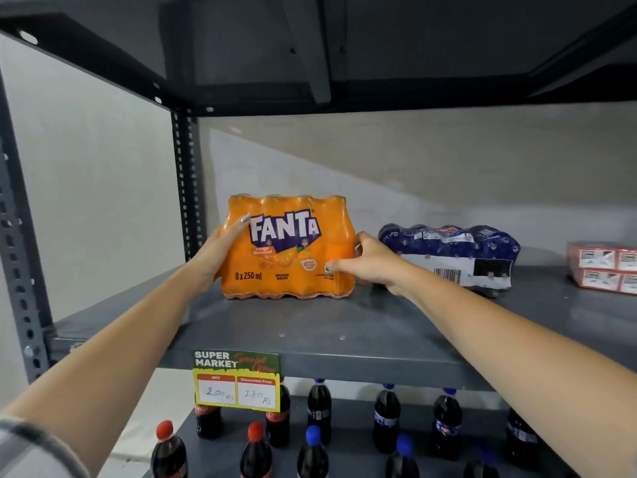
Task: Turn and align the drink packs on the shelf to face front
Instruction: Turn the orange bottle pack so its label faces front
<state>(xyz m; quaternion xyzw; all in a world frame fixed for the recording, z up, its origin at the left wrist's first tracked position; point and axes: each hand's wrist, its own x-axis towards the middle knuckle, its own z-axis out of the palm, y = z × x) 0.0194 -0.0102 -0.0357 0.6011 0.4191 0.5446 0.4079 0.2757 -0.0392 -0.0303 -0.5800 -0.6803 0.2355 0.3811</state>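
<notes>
An orange Fanta pack point(287, 250) stands upright on the grey shelf point(310, 326), its logo facing me. My left hand point(220, 246) grips its left side, fingers wrapped over the front edge. My right hand point(370, 260) holds its right side, thumb on the front face. A dark blue drink pack point(451, 253) lies on its side just right of my right hand, its barcode label showing. A red-and-white pack point(603, 265) sits at the far right edge of the shelf.
A price tag point(236, 381) hangs from the shelf's front lip. Below stand several cola bottles point(319, 408) with red and blue caps. A perforated upright post point(184, 181) rises left of the Fanta pack. Another shelf point(310, 46) hangs overhead.
</notes>
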